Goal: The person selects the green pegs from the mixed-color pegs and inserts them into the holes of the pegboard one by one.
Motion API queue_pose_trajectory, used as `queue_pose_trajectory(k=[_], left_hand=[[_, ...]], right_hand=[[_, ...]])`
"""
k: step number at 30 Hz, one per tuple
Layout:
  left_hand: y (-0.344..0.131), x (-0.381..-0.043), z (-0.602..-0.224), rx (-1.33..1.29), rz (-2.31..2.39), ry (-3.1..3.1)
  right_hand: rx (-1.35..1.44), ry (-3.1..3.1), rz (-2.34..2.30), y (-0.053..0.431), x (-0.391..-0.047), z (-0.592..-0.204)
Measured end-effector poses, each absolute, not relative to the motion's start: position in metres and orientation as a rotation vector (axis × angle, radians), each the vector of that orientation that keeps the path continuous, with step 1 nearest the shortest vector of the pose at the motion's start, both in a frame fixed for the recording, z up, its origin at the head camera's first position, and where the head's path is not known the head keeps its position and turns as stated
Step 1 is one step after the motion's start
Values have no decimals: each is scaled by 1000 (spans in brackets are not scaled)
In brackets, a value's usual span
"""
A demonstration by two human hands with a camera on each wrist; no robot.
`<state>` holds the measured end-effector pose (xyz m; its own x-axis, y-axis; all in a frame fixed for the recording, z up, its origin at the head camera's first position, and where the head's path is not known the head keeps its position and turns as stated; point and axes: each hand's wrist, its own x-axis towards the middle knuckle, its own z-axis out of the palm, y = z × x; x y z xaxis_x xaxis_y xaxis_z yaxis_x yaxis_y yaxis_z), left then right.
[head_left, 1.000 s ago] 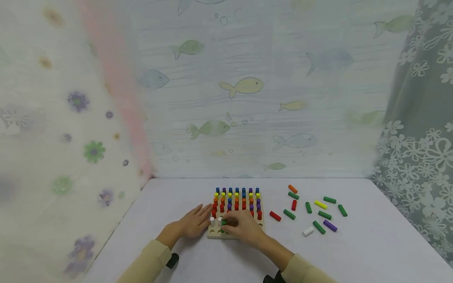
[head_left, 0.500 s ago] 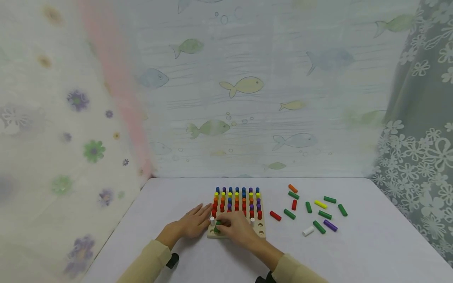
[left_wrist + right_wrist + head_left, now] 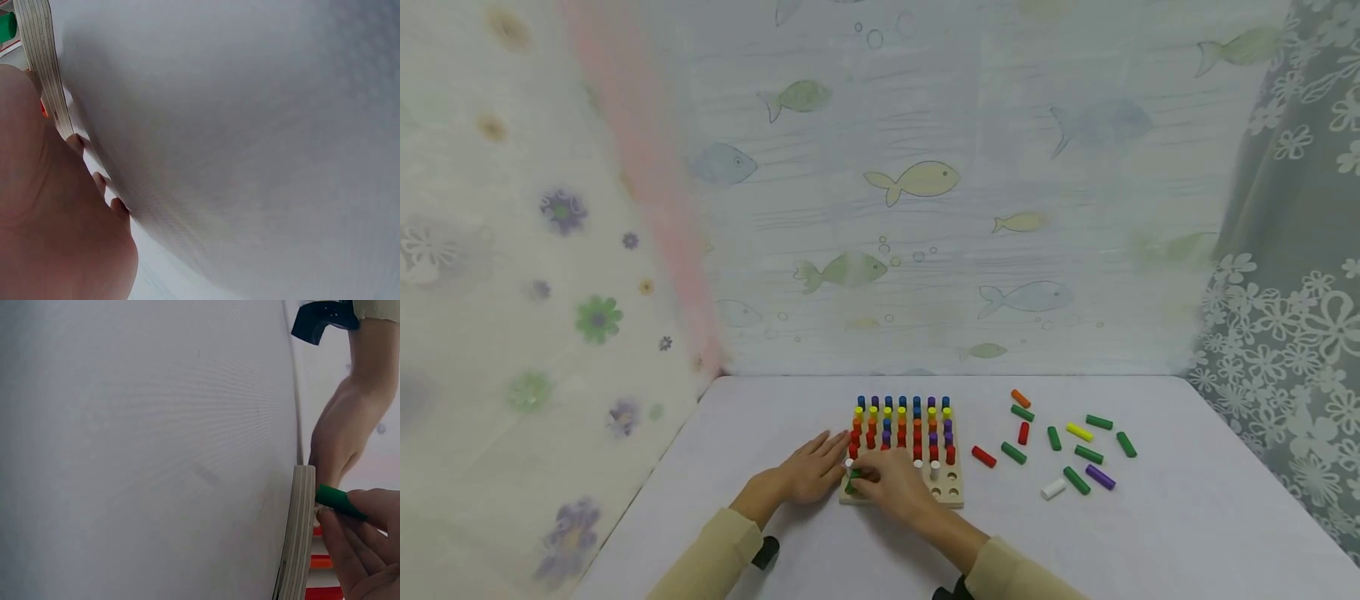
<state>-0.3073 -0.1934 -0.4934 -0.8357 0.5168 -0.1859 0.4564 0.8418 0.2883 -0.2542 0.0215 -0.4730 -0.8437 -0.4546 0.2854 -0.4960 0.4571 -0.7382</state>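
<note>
A wooden pegboard (image 3: 901,502) lies on the table, its far rows filled with blue, yellow, orange, purple and red pegs. White pegs (image 3: 935,471) stand in a nearer row. My right hand (image 3: 895,487) pinches a green peg (image 3: 337,500) between thumb and fingers, tilted over the board's front left corner. In the right wrist view the peg's lower end is right at the board's surface. My left hand (image 3: 811,471) rests with straight fingers along the board's left edge, its fingertips beside the red pegs. Part of the white row is hidden behind the right hand.
Loose pegs lie scattered right of the board: several green pegs (image 3: 1076,482), red pegs (image 3: 983,457), a purple peg (image 3: 1100,477), a white peg (image 3: 1053,489), a yellow peg (image 3: 1079,432) and an orange peg (image 3: 1020,398). A fish-patterned curtain (image 3: 925,250) hangs behind the table.
My right hand has moved left with the green peg, from the second and third columns to the first, uncovering white pegs at the right. The left hand has stayed in place.
</note>
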Motion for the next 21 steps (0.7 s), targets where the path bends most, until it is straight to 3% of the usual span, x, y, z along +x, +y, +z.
queue_pose_trajectory(k=[21], left_hand=[[-191, -304, -489, 721, 350, 2770]], right_hand=[[782, -2765, 1089, 9, -248, -469]])
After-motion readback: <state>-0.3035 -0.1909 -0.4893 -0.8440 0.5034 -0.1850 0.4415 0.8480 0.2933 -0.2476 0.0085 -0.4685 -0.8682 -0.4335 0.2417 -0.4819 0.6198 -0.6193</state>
